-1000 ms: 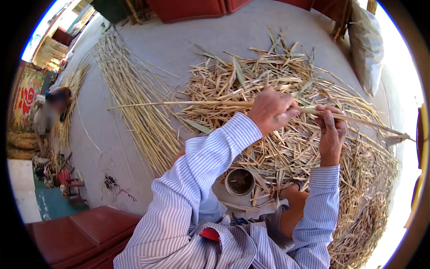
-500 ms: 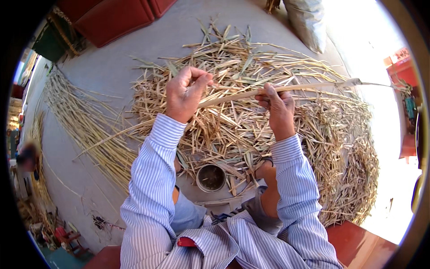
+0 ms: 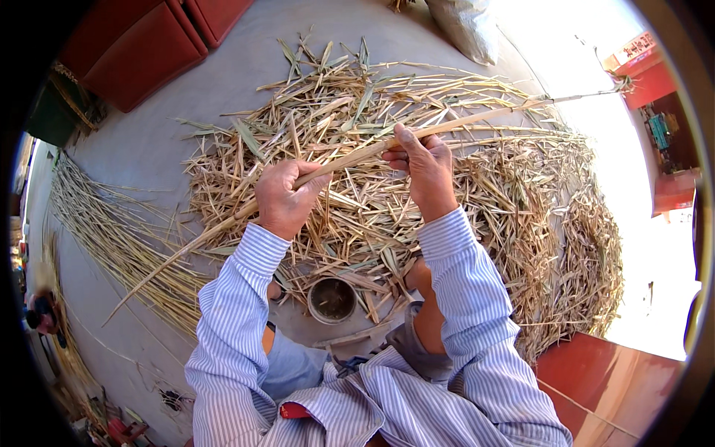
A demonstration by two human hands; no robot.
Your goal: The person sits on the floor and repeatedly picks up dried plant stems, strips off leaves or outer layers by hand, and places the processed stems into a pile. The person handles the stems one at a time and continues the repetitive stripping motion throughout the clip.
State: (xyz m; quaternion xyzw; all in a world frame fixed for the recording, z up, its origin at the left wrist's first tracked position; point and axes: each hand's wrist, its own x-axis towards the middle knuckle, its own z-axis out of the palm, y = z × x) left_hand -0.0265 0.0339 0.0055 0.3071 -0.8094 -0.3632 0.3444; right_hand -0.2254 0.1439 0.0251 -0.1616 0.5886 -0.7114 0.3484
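A long, pale dry reed stalk [image 3: 357, 155] slants across in front of me, its thin tip high on the right and its other end low on the left. My left hand [image 3: 287, 195] is closed round it, thumb on top. Farther up the same stalk, my right hand [image 3: 426, 167] pinches it between thumb and fingers. Beneath both hands spreads a broad heap of dry leaf sheaths and peelings [image 3: 357, 223]. A round container [image 3: 332, 300] with dark, murky contents stands between my feet.
On the left lies a bundle of thin stalks [image 3: 123, 238] on the grey floor. Red upholstered seats [image 3: 141, 59] stand at the far left, a pale sack [image 3: 465, 30] at the back. A red panel [image 3: 596, 380] is at the lower right.
My left hand has come down and closed on the stalk, where before it was raised just above it. The right hand still grips the stalk, which is now tilted more steeply.
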